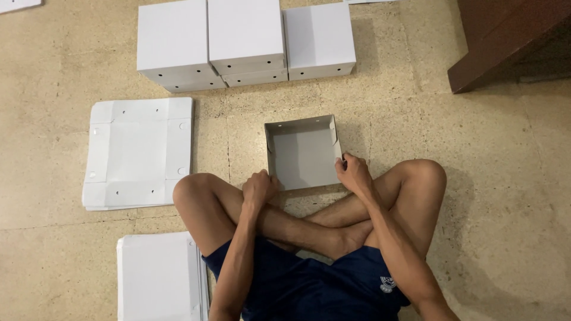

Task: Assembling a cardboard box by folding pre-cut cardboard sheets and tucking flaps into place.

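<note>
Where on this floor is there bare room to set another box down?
Open floor lies right of the half-folded box, below the wooden furniture. A narrower strip runs between that box and the finished boxes. The left is crowded with flat sheets.

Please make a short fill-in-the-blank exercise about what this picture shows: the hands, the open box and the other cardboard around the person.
1. Both hands, the left hand and the right hand, grip the near corners of the open grey box, which stands on the ____.
2. The stack of flat cut sheets lies to the ____ of this box.
3. The row of finished boxes is coloured ____.

Missing words: floor; left; white
</note>
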